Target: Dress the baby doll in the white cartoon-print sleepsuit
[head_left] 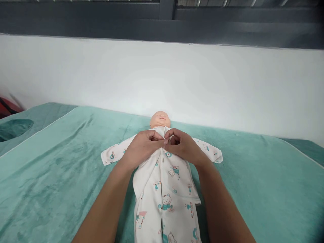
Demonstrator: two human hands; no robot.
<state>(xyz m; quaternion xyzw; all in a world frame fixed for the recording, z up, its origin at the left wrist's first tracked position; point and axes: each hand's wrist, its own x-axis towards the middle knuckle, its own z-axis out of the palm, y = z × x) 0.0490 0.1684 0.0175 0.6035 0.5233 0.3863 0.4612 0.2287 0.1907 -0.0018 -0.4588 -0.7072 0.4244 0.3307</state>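
Note:
A baby doll [160, 118] lies on its back with its head towards the wall. It wears a white baby shirt [174, 179] with printed animals, its sleeves spread out to both sides. At the upper chest, my left hand [148, 143] pinches one edge of the shirt's front opening. My right hand [181, 143] pinches the fabric right beside it, the fingertips of both hands meeting. Whether a button sits between the fingers is hidden. Below my hands the front edges lie close together, with a buttonhole showing. White printed pants [148, 224] cover the doll's lower part.
A green cloth [63, 175] with some wrinkles covers the surface under the doll. Behind it rises a white wall [162, 74], with a dark window frame [88, 20] above. Something red and black [10, 106] shows at the left edge.

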